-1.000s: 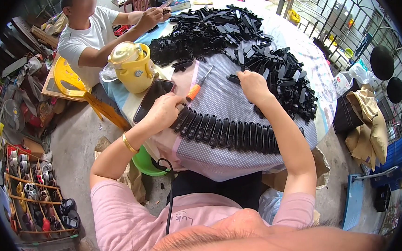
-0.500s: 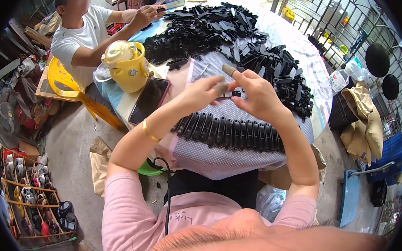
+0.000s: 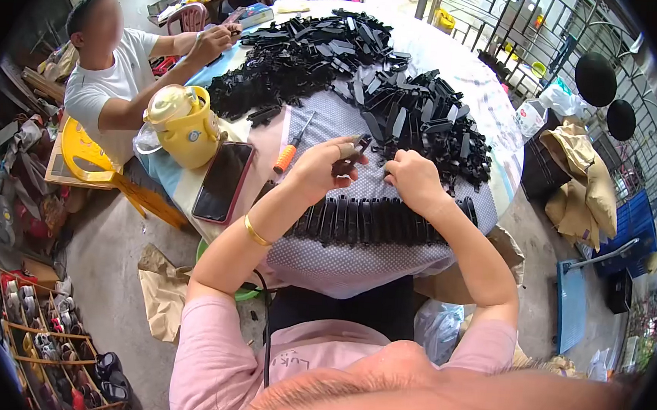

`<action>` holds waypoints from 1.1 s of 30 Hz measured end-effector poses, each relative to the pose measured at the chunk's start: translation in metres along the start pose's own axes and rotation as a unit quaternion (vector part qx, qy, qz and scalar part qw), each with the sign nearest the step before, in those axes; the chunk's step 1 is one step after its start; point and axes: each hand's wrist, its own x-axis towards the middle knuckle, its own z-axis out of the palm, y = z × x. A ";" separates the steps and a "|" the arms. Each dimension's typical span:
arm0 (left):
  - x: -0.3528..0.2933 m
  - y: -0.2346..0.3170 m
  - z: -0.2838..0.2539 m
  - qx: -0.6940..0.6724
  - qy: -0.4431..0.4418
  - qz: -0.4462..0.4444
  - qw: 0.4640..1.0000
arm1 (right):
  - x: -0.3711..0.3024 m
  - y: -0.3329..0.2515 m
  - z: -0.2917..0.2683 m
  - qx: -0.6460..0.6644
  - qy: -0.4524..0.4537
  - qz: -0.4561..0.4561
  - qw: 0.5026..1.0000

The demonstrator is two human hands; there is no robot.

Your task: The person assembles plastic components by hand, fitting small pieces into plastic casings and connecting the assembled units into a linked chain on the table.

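My left hand [image 3: 321, 172] is closed around a small black plastic part [image 3: 362, 143], which sticks up past the fingertips. A tan cover wraps one of its fingers. My right hand [image 3: 420, 182] is at the near edge of a heap of loose black plastic pieces [image 3: 426, 109]. Its fingers are pinched together; whatever lies between them is too small to make out. Below both hands runs a neat row of long black plastic parts [image 3: 365, 221], laid side by side on the dotted cloth. A screwdriver [image 3: 285, 158] with an orange handle lies left of my left hand.
A smartphone [image 3: 224, 182] and a yellow jug [image 3: 183, 126] stand at the table's left. Beyond them a co-worker [image 3: 113, 76] in a white shirt handles something small. A second heap of small black parts [image 3: 264, 86] covers the table's far left. Brown sacks [image 3: 585, 185] stand at right.
My hands were close together above the row and have moved apart. The black part now shows upright in my left hand; my right hand has come down beside the heap. The view has shifted slightly.
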 end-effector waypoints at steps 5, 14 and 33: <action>-0.003 -0.003 -0.004 -0.018 -0.041 0.015 0.999 | 0.004 -0.007 -0.016 0.155 0.078 0.026 0.984; 0.001 -0.010 -0.006 -0.024 -0.089 -0.004 0.996 | 0.014 0.004 -0.011 0.217 0.124 0.079 0.965; -0.005 -0.021 -0.001 -0.016 -0.118 0.049 0.992 | 0.002 -0.039 -0.035 0.216 0.346 -0.056 0.911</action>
